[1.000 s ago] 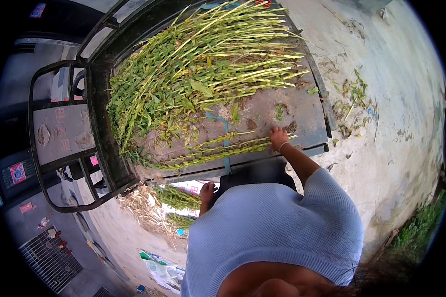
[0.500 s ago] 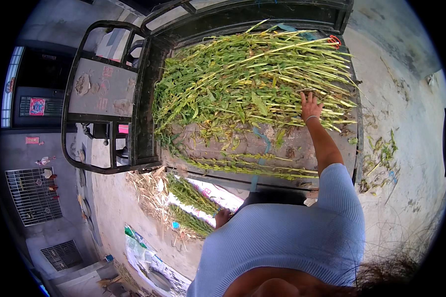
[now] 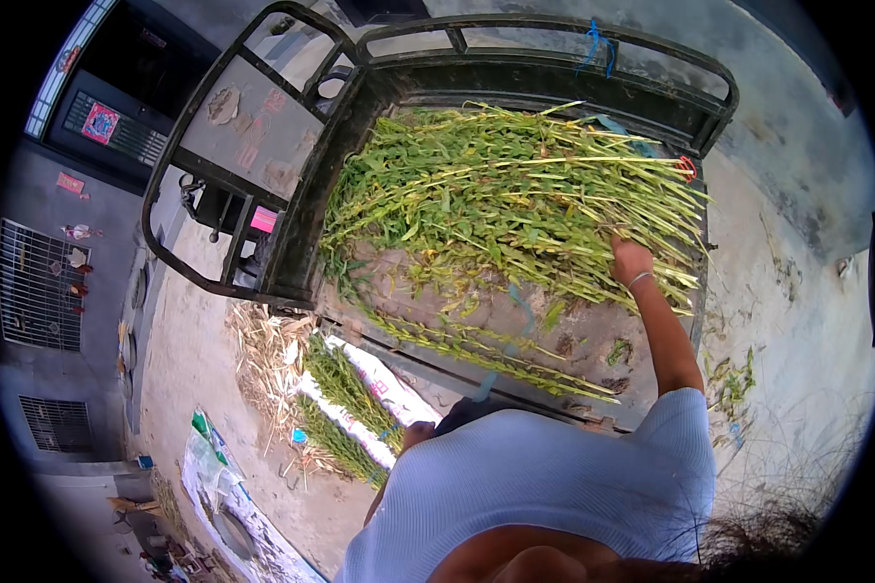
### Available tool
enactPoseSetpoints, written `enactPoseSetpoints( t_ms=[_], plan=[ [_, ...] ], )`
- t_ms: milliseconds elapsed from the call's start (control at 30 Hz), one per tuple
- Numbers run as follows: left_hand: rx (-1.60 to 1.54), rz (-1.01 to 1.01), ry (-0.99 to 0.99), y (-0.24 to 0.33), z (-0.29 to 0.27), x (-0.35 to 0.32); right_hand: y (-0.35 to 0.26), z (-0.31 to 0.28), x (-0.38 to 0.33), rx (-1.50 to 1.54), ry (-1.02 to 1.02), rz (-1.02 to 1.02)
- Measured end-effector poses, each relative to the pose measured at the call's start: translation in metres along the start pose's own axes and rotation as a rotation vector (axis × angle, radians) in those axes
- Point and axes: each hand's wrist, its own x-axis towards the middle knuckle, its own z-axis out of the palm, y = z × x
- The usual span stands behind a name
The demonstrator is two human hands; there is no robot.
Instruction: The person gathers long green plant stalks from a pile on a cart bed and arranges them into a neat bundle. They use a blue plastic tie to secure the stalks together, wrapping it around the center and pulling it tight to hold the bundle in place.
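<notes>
A thick pile of green, leafy plant stalks [image 3: 476, 185] lies across the bed of a small cargo truck [image 3: 408, 277], bare stem ends toward the right. My right hand [image 3: 632, 258] is at the near side of those stem ends, its fingers curled in and closed on some stalks; the fingertips are hidden among the stems. A few separate stalks [image 3: 496, 355] lie along the near edge of the bed. My left hand [image 3: 418, 434] hangs low beside my body, left of a dark edge. Its fingers are mostly hidden, and I see nothing in it.
A dark metal rail [image 3: 554, 29] runs along the far side, with blue string [image 3: 595, 49] tied on. A red loop [image 3: 687, 167] sits by the far stem ends. On the ground at left are white sacks with green stalks [image 3: 345, 403] and dry husks [image 3: 262, 355]. Scattered leaves [image 3: 734, 379] lie right.
My right hand has gone from spread fingers on top of the stalks to curled around some at the pile's near side. The view has turned and shifted. My left hand stays low by my body.
</notes>
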Motion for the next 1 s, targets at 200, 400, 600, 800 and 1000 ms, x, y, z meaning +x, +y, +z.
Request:
enactPoseSetpoints(
  t_ms=[200,400,600,800,1000],
  plan=[
    [-0.214,0.091,-0.006,0.038,-0.010,0.026,-0.036,-0.105,0.025,-0.110,0.176,-0.137],
    [-0.563,-0.020,-0.102,0.063,-0.015,0.043,-0.055,-0.101,0.017,-0.298,0.162,-0.068],
    [-0.544,0.054,-0.259,0.033,-0.007,0.071,-0.004,0.002,-0.038,-0.323,-0.027,0.385],
    [-0.165,0.246,-0.168,0.058,-0.008,0.095,-0.013,0.030,-0.089,-0.119,-0.261,0.333],
    [-0.667,0.089,-0.359,0.106,0.015,0.151,-0.017,-0.008,-0.031,-0.102,-0.241,0.324]
  ],
)
